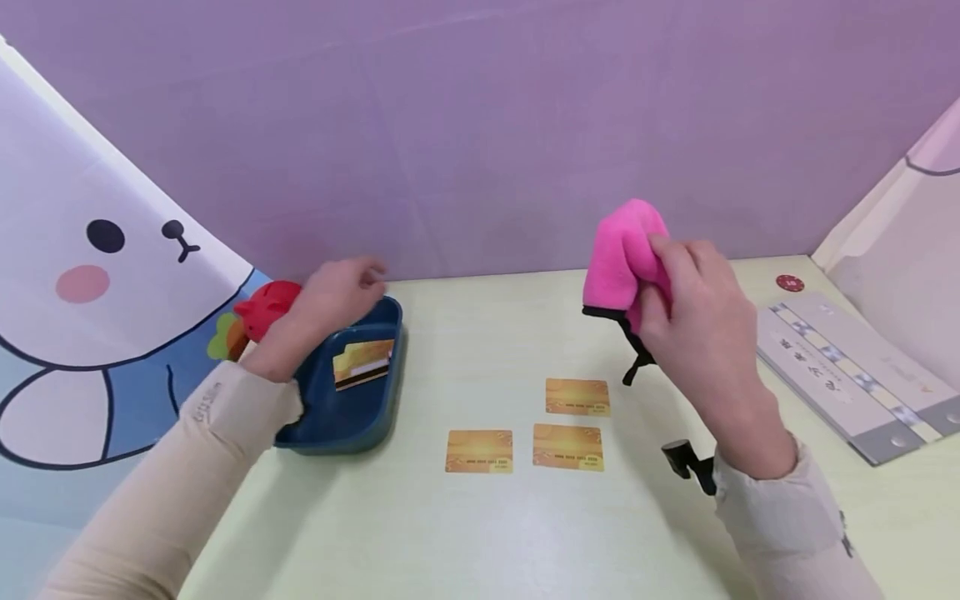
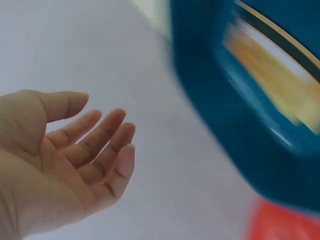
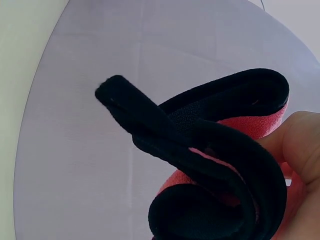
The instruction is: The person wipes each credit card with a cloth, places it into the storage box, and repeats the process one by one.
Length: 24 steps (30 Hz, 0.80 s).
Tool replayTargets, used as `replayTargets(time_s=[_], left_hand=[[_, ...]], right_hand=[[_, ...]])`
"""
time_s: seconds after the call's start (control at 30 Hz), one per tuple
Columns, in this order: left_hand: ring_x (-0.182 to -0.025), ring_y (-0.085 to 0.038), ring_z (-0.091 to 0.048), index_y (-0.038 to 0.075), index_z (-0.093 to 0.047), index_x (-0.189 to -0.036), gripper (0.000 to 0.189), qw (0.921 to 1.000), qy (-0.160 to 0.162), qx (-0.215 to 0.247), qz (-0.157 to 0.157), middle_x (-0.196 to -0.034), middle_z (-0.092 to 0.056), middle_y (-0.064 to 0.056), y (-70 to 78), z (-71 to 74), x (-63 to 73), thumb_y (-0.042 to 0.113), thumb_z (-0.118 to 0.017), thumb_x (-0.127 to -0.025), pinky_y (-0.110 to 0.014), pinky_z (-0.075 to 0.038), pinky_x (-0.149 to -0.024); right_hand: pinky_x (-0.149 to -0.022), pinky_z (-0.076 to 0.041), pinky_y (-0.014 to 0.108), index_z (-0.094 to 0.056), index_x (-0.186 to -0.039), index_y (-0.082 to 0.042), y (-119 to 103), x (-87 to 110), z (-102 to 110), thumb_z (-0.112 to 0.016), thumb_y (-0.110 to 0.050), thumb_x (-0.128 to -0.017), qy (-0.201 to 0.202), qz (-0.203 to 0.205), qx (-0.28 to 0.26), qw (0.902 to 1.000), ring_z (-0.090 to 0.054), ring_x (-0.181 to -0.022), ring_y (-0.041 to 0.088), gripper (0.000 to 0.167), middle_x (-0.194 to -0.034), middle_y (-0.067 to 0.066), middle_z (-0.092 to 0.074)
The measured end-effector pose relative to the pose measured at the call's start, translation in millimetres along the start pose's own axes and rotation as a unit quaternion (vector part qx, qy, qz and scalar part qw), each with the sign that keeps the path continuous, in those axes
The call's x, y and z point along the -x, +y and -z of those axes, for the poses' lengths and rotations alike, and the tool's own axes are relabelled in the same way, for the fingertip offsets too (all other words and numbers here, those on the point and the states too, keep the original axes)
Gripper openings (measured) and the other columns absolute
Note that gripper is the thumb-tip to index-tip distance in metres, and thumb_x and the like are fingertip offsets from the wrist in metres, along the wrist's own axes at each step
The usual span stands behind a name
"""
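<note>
My left hand (image 1: 341, 292) reaches over the far end of a blue plastic bin (image 1: 352, 442), its relaxed fingers around nothing. The left wrist view shows the palm and spread, slightly bent fingers (image 2: 120, 175) beside the blurred bin wall (image 2: 210, 130). Inside the bin lie gold bank cards (image 1: 363, 364), one showing a black stripe. Raised above the table, my right hand (image 1: 705, 325) pinches a soft pink fleece piece (image 1: 618, 267) with black edging, hanging down. From the right wrist, its folded black edging (image 3: 220, 140) and a protruding black tab are visible.
Three gold cards (image 1: 480, 452) lie on the pale table, right of the bin. A red piggy bank (image 1: 266, 308) sits at the bin's left, partly behind my forearm. A grey-and-white folder (image 1: 862, 375) and a red chip (image 1: 790, 283) are at right. A purple backdrop (image 1: 480, 150) borders the table's back.
</note>
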<state>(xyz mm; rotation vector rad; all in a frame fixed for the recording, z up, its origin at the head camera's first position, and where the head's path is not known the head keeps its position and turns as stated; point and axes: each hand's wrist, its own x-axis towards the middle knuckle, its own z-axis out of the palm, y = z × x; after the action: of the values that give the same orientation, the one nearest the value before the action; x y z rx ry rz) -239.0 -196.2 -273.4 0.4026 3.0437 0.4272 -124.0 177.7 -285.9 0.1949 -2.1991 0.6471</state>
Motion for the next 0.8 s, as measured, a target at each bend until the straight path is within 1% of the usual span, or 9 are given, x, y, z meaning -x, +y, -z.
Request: replayTargets(time_s=[0.07, 0.13, 0.23, 0.33, 0.43, 0.53, 0.6, 0.67, 0.8], left_hand=[[-0.112, -0.031, -0.064, 0.009, -0.058, -0.135, 0.037, 0.999, -0.018, 0.023, -0.034, -0.127, -0.065, -0.015, 33.3, -4.4, 2.9, 0.024, -0.057, -0.101, -0.046, -0.055, -0.092], [-0.113, -0.027, -0.064, 0.011, -0.059, -0.135, 0.037, 0.9952, -0.057, 0.032, -0.072, -0.126, -0.067, -0.011, 64.3, -15.5, 4.1, 0.026, -0.059, -0.101, -0.043, -0.055, -0.093], [-0.117, -0.023, -0.063, 0.012, -0.06, -0.135, 0.04, 0.9839, -0.122, 0.021, -0.129, -0.127, -0.067, -0.006, 100.6, -43.7, 1.2, 0.029, -0.063, -0.099, -0.04, -0.053, -0.098], [-0.121, -0.022, -0.06, 0.011, -0.059, -0.137, 0.044, 0.9693, -0.172, -0.013, -0.176, -0.133, -0.064, -0.007, 125.4, -76.7, -6.1, 0.029, -0.065, -0.097, -0.039, -0.049, -0.104], [-0.119, -0.019, -0.059, 0.012, -0.058, -0.138, 0.049, 0.9582, -0.207, -0.05, -0.191, -0.136, -0.059, -0.005, 142.5, -106.8, -13.2, 0.031, -0.068, -0.095, -0.036, -0.048, -0.103], [-0.114, -0.016, -0.056, 0.015, -0.057, -0.138, 0.052, 0.9503, -0.232, -0.081, -0.191, -0.132, -0.057, -0.003, 153.9, -128.8, -17.8, 0.035, -0.071, -0.092, -0.033, -0.05, -0.098], [-0.11, -0.015, -0.053, 0.015, -0.057, -0.136, 0.053, 0.9464, -0.239, -0.099, -0.193, -0.127, -0.055, -0.002, 159.7, -138.0, -19.7, 0.038, -0.073, -0.09, -0.031, -0.05, -0.093], [-0.107, -0.016, -0.05, 0.015, -0.057, -0.132, 0.051, 0.9447, -0.236, -0.119, -0.194, -0.123, -0.054, -0.001, 163.3, -144.0, -20.8, 0.039, -0.073, -0.09, -0.032, -0.049, -0.09], [-0.106, -0.017, -0.048, 0.015, -0.055, -0.121, 0.045, 0.9419, -0.225, -0.157, -0.194, -0.12, -0.051, -0.002, 168.6, -148.2, -23.6, 0.04, -0.073, -0.088, -0.034, -0.048, -0.089]], right_hand=[[-0.07, -0.047, 0.06, -0.065, -0.125, -0.001, 0, -0.1, 1, -0.06, -0.006, -0.092, 0.002, -0.002, -0.001, 1.0, -0.057, -0.099, 0.038, 0.034, -0.107, 0.022, -0.061], [-0.071, -0.048, 0.06, -0.065, -0.125, -0.001, -1, -0.1, 3, -0.06, -0.007, -0.092, 0.004, -0.004, -0.002, 1.0, -0.057, -0.099, 0.038, 0.034, -0.107, 0.022, -0.061], [-0.072, -0.048, 0.06, -0.065, -0.125, -0.001, -1, -0.1, 4, -0.06, -0.008, -0.092, 0.007, -0.006, -0.002, 1.0, -0.057, -0.101, 0.038, 0.033, -0.107, 0.022, -0.061], [-0.072, -0.047, 0.059, -0.065, -0.125, -0.002, -2, -0.3, 4, -0.06, -0.008, -0.092, 0.008, -0.009, -0.003, 0.9999, -0.058, -0.101, 0.037, 0.033, -0.108, 0.021, -0.061], [-0.073, -0.047, 0.059, -0.065, -0.125, -0.002, -1, -0.7, 4, -0.06, -0.008, -0.093, 0.009, -0.009, -0.003, 0.9999, -0.057, -0.101, 0.037, 0.033, -0.107, 0.021, -0.061], [-0.073, -0.048, 0.058, -0.065, -0.124, -0.002, -1, -0.9, 4, -0.06, -0.008, -0.093, 0.011, -0.008, -0.002, 0.9999, -0.058, -0.101, 0.037, 0.033, -0.107, 0.021, -0.061], [-0.073, -0.048, 0.058, -0.065, -0.124, -0.002, -2, -1.0, 5, -0.06, -0.008, -0.093, 0.012, -0.007, -0.002, 0.9999, -0.058, -0.101, 0.037, 0.032, -0.107, 0.021, -0.061], [-0.072, -0.048, 0.058, -0.065, -0.124, -0.002, -2, -0.9, 5, -0.06, -0.008, -0.093, 0.011, -0.007, -0.003, 0.9999, -0.058, -0.101, 0.036, 0.032, -0.108, 0.021, -0.061], [-0.071, -0.048, 0.059, -0.065, -0.124, -0.003, -3, -0.8, 5, -0.06, -0.008, -0.093, 0.01, -0.007, 0.0, 0.9999, -0.058, -0.101, 0.036, 0.032, -0.108, 0.02, -0.061]])
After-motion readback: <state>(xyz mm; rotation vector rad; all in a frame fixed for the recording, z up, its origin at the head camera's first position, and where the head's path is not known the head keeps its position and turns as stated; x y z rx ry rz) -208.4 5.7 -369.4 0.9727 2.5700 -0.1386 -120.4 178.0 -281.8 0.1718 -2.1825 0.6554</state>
